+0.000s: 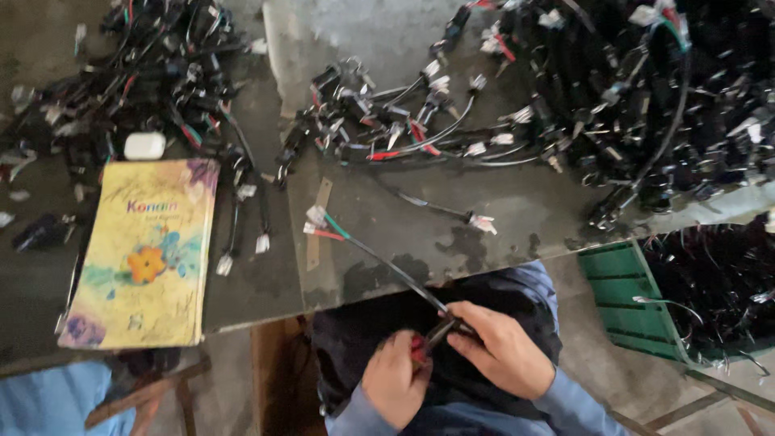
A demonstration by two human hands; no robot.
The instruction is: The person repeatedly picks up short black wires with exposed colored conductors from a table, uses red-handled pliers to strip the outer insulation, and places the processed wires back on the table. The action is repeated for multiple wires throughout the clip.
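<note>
A dark worktable [500,210] fills the upper frame, wire-harness heaps [646,89] at upper right. One black cable [379,258] runs from centre down to the lower middle, where both hands work its end. The right hand [504,351] pinches it, fingers curled; the left hand [395,379] is fisted around a red-handled tool [417,349]. Judging by this, the end is being trimmed or crimped, calling for steady grip.

Blue long sleeves [565,404], dark trousers [484,303]
</note>
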